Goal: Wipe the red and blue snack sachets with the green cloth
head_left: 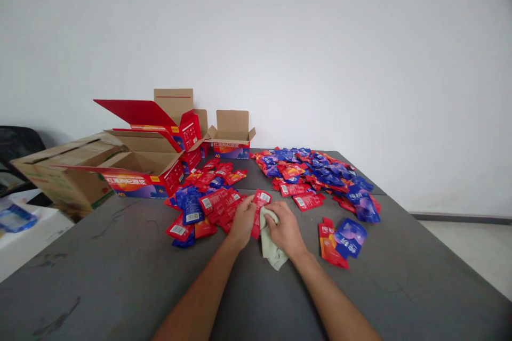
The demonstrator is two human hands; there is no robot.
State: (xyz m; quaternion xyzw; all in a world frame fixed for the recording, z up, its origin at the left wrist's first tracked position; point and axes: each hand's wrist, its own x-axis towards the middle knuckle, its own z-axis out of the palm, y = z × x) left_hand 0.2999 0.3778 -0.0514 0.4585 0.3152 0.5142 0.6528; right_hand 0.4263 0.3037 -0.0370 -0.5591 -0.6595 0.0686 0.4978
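Observation:
Between my hands, above the table, is a red pouch (262, 198) with a white barcode label facing me. My left hand (242, 222) grips it along its left side. A pale green cloth (272, 249) is bunched in my right hand (285, 228), pressed against the pouch's right side, and its loose end hangs down. Left of my left hand lies a heap of red and blue pouches (216, 205). To the right of my right hand, a red-orange pouch (330, 245) and a blue pouch (350, 238) lie side by side, partly overlapping.
A larger pile of red and blue pouches (316, 168) covers the table's (132, 272) back right. Open red printed cartons (138, 184) stand at the back left, with another open carton (231, 149) against the wall. A big brown box (76, 165) and a white surface (36, 232) are further left.

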